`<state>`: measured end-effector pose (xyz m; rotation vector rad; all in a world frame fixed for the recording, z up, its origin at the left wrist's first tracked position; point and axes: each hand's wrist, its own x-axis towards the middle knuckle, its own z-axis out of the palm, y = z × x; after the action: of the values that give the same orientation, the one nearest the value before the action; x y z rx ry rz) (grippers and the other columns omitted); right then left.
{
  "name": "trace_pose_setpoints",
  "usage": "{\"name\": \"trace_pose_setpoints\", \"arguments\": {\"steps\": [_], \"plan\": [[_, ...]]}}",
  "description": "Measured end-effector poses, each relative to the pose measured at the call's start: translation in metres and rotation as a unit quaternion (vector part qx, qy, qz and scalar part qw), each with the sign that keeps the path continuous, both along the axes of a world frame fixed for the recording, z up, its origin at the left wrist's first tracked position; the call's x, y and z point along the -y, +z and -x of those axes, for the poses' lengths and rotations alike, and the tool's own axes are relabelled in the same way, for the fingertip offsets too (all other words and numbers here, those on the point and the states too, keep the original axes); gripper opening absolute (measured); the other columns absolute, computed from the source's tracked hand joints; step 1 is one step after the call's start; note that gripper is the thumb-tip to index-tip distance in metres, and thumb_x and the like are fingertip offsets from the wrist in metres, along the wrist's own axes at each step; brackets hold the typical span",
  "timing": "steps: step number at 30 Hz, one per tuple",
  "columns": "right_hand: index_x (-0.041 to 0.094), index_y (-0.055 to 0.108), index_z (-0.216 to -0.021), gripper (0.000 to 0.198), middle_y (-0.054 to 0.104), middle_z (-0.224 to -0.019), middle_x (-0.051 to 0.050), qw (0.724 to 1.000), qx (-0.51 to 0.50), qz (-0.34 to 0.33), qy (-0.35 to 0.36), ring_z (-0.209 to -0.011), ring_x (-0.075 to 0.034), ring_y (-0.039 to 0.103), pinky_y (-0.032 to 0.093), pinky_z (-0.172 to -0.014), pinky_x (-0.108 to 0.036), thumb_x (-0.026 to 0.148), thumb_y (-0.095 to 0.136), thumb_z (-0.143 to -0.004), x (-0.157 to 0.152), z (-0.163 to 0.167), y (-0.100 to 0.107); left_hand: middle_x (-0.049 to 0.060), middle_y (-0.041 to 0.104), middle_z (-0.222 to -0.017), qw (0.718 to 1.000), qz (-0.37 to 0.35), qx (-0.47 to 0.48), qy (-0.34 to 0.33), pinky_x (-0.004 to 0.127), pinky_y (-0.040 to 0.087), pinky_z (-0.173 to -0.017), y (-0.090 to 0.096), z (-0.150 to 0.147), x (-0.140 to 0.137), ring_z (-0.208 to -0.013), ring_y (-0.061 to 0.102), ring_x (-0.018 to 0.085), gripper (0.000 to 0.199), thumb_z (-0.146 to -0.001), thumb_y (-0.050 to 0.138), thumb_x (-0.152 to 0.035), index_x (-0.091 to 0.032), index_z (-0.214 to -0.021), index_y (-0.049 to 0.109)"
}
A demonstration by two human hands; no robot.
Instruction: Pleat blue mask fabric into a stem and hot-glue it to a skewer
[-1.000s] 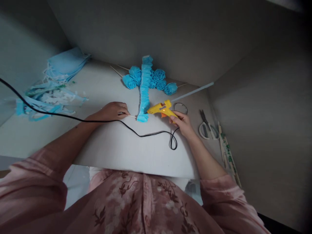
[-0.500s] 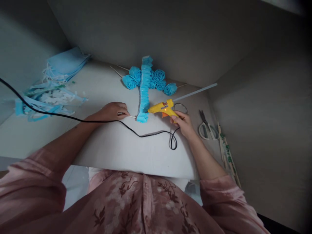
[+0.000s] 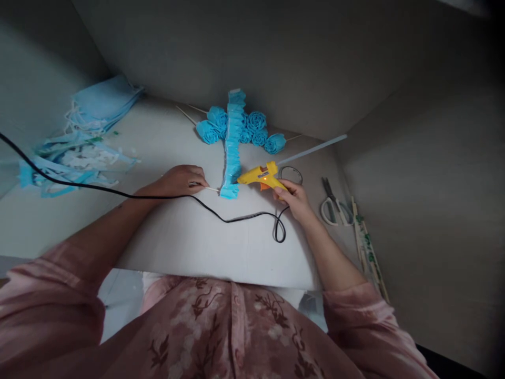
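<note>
My left hand [image 3: 185,180] is closed on a thin wooden stick [image 3: 213,189], whose far end meets the near end of a long pleated blue strip [image 3: 232,145]. My right hand [image 3: 294,199] grips a yellow hot glue gun [image 3: 258,175] by its handle. The gun's nozzle points left and is at the strip's right edge near its lower end; I cannot tell if it touches. A long glue stick [image 3: 313,149] juts from the gun's back, and a small orange light glows on its side. Blue fabric roses [image 3: 257,121] on sticks lie at both sides of the strip's upper part.
A black cord [image 3: 158,197] runs from the left across my left wrist to the gun. Blue face masks [image 3: 104,102] and cut scraps [image 3: 84,160] lie at the left. To the right are a tape roll [image 3: 292,175], scissors [image 3: 335,209] and sticks with green bits [image 3: 369,247].
The whole view has shifted very slightly. Both hands keep their grips, and the glue gun's nozzle stays by the lower end of the blue strip.
</note>
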<state>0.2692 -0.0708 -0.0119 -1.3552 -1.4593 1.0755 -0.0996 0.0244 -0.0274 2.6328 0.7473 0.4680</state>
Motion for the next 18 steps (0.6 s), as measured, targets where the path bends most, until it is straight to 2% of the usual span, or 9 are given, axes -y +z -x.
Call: {"name": "trace_pose_setpoints", "arguments": {"steps": [6,11,14,18], "plan": [[0.018,0.076,-0.097,0.039,0.058,-0.065,0.002,0.998,0.057,-0.013,0.01,-0.056,-0.011,0.039,0.027,-0.052,-0.027,0.053,0.072,-0.081,0.0,-0.001,0.003,0.006,0.075,-0.095,1.0,-0.003,0.0,-0.001,0.023,0.048,-0.08,0.001,0.0,0.001,-0.084,0.067,0.015,0.029,-0.095,0.053,-0.026,-0.02,-0.097,0.082],[0.019,0.069,-0.089,0.039,0.057,-0.063,0.003,0.997,-0.064,0.016,-0.029,-0.05,-0.008,0.036,0.026,-0.048,-0.026,0.056,0.075,-0.077,-0.004,-0.003,0.001,0.006,0.075,-0.097,1.0,-0.006,0.014,0.008,0.025,0.049,-0.082,-0.001,0.0,0.001,-0.087,0.067,0.016,0.029,-0.096,0.053,-0.027,-0.02,-0.098,0.081],[0.023,0.063,-0.09,0.039,0.062,-0.071,0.002,0.991,-0.132,0.022,-0.032,-0.052,-0.009,0.045,0.035,-0.049,-0.025,0.057,0.075,-0.076,-0.004,0.001,0.003,0.007,0.075,-0.098,0.998,-0.018,0.048,0.022,0.025,0.05,-0.079,-0.002,-0.001,0.002,-0.085,0.067,0.016,0.03,-0.097,0.053,-0.029,-0.021,-0.097,0.082],[0.025,0.056,-0.094,0.042,0.065,-0.08,0.001,0.988,-0.149,0.028,-0.005,-0.061,-0.012,0.057,0.045,-0.054,-0.027,0.053,0.078,-0.072,-0.003,0.007,0.007,0.005,0.074,-0.099,0.997,-0.021,0.068,0.035,0.022,0.05,-0.076,-0.004,-0.001,0.002,-0.084,0.067,0.014,0.032,-0.099,0.052,-0.033,-0.022,-0.099,0.082]]}}
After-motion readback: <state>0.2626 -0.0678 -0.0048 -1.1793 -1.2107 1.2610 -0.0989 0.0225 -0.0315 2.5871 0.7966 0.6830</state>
